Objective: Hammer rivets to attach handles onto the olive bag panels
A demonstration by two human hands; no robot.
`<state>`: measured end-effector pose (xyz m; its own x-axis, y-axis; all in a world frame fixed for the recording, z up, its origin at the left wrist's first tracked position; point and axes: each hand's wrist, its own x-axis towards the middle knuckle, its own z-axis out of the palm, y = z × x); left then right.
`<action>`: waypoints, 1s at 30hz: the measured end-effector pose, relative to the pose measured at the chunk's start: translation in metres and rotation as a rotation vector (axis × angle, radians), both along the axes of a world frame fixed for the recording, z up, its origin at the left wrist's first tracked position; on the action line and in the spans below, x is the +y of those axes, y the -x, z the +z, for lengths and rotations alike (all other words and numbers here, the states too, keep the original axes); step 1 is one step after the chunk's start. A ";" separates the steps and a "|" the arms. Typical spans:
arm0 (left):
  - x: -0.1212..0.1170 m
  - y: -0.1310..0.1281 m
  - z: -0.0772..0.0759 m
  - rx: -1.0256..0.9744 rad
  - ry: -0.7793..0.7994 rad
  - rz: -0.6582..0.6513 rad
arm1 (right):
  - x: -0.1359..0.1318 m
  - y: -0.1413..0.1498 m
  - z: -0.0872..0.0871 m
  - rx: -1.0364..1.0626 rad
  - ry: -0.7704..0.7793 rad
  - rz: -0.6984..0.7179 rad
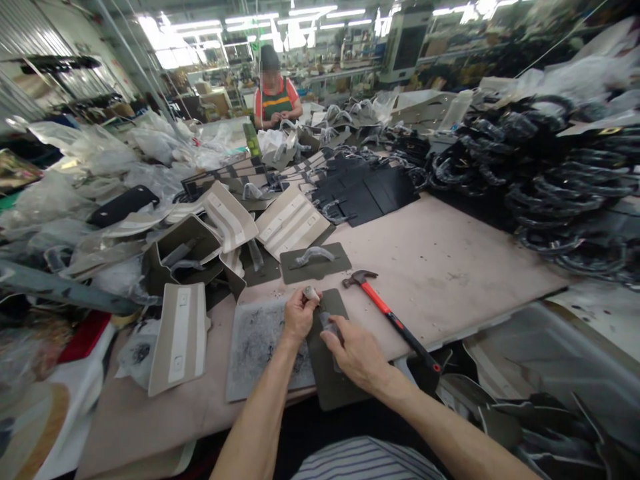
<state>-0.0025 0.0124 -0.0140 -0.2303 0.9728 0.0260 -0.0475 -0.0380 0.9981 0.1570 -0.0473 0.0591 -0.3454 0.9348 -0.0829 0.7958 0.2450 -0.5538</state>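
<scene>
A small whitish cylindrical piece (311, 293) is pinched in the fingertips of my left hand (299, 313). It sits over the far end of a dark olive panel (327, 387). My right hand (357, 350) is closed on the plastic-wrapped handle (330, 325) of that panel, thumb and forefinger around it. Under my left wrist lies a scuffed grey board (253, 353) with dark marks. To the right a claw hammer (385, 310) with a red and black handle rests on the table. Beyond my hands lies another olive panel (316, 263) with a wrapped handle.
Beige-backed panels (293, 220) and an open olive bag body (187, 250) pile up at left. Black panels (373, 190) lie farther back. Wrapped black handles (560, 180) are heaped at right on the pinkish table (450, 260). A co-worker (277, 100) sits opposite.
</scene>
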 end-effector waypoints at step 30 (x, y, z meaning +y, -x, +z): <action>-0.008 -0.008 0.012 0.492 -0.089 -0.082 | 0.047 -0.068 0.045 0.116 -0.135 -0.038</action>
